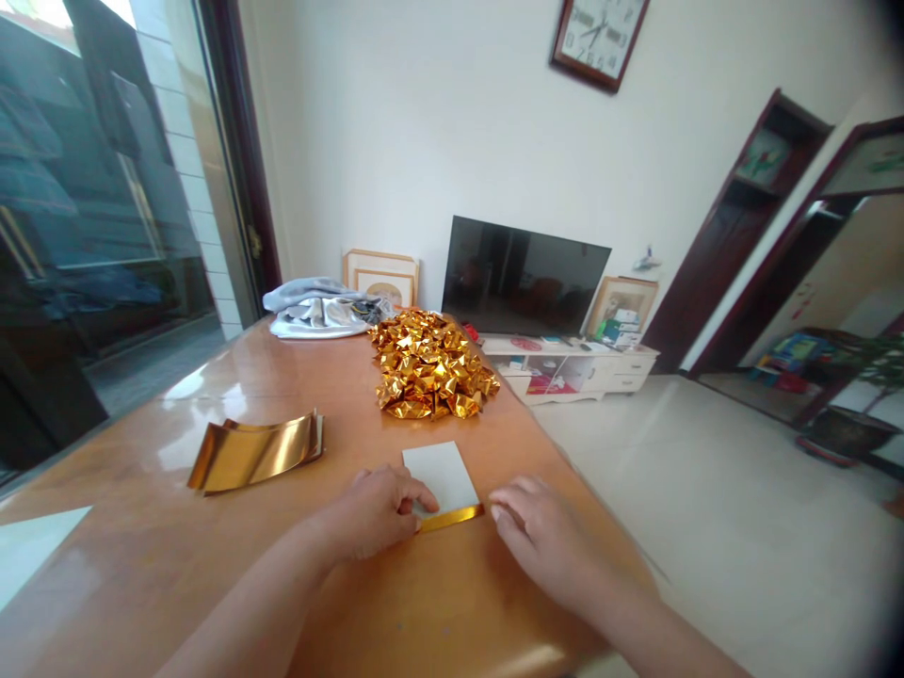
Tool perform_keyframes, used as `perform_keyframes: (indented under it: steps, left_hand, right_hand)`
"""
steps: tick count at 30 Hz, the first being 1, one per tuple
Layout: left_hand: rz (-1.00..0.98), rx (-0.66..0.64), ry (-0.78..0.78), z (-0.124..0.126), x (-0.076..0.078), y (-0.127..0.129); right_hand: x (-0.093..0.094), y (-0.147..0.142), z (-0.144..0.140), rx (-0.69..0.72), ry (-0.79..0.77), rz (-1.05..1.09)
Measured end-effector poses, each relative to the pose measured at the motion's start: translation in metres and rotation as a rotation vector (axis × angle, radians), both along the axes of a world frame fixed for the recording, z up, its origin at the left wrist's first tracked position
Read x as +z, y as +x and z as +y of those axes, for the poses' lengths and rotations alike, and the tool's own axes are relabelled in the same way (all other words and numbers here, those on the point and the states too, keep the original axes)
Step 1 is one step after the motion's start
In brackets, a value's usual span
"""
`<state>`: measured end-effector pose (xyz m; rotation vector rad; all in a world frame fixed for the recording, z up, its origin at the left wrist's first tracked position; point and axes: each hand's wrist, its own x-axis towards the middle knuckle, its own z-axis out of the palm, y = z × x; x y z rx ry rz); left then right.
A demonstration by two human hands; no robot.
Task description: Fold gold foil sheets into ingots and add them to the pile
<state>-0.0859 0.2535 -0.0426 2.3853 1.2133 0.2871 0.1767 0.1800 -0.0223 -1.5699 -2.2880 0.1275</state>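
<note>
A sheet of paper (442, 477), white side up, lies on the surface (212, 556), its near gold edge folded. It is pinned by the left hand (378, 513); the right hand (540, 532) rests flat beside, holding nothing. The crease is best pressed evenly along its length.

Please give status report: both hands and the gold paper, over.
Left hand pressing the gold paper sheet, white side up. Right hand at its folded edge. Folded gold pile beyond, apart.
</note>
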Motion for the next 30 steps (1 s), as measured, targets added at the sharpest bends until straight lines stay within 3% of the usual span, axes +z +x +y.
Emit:
perform_keyframes:
  steps: [7,14,19,22,25,30]
  left_hand:
    - [-0.028,0.013,0.001,-0.004,0.007,0.004]
    - [-0.125,0.055,-0.03,-0.002,-0.001,0.004]
    - [-0.418,0.171,-0.047,0.006,-0.005,0.006]
    - [-0.625,0.284,0.034,0.008,0.002,0.008]
    - [-0.695,0.361,0.044,0.005,0.01,0.01]
    - [-0.791,0.161,-0.26,-0.005,0.009,0.022]
  right_hand:
    - [-0.008,-0.018,0.016,0.029,-0.007,0.001]
    - [-0.016,-0.018,0.026,0.034,-0.069,0.137]
    - [-0.015,-0.011,0.026,0.032,-0.043,0.305]
    - [-0.016,-0.011,0.026,-0.006,-0.042,0.467]
    - [-0.018,-0.017,0.024,-0.062,-0.052,0.632]
    - [-0.019,-0.036,0.018,-0.082,-0.091,0.805]
